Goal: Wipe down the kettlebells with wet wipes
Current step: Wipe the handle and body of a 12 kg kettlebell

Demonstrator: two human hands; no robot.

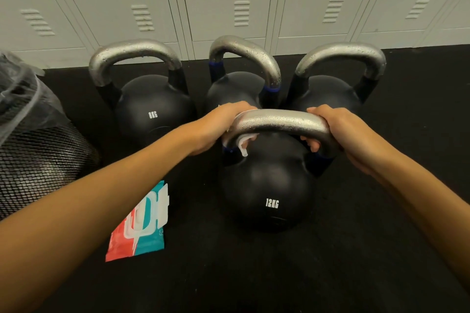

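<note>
The 12KG kettlebell (pixel 268 185) stands upright on the black floor mat (pixel 254 274), nearest the viewer and in front of three further kettlebells, the 8KG kettlebell (pixel 152 112), the middle kettlebell (pixel 239 86) and the right kettlebell (pixel 328 91), which are ranged before grey lockers (pixel 223 0). The left hand (pixel 218 127) curls its fingers round the left end of the steel handle (pixel 279 122), pressing a white wet wipe (pixel 244 143) against it; the right hand (pixel 335 134) wraps the right end, fingertips (pixel 311 143) showing beneath the bar; water beads lie on the rear handles. A red and teal wipes packet (pixel 142 226) lies flat on the mat left of the 12KG kettlebell, flap raised; a black mesh bin (pixel 38 160) with a clear liner stands at far left.
</note>
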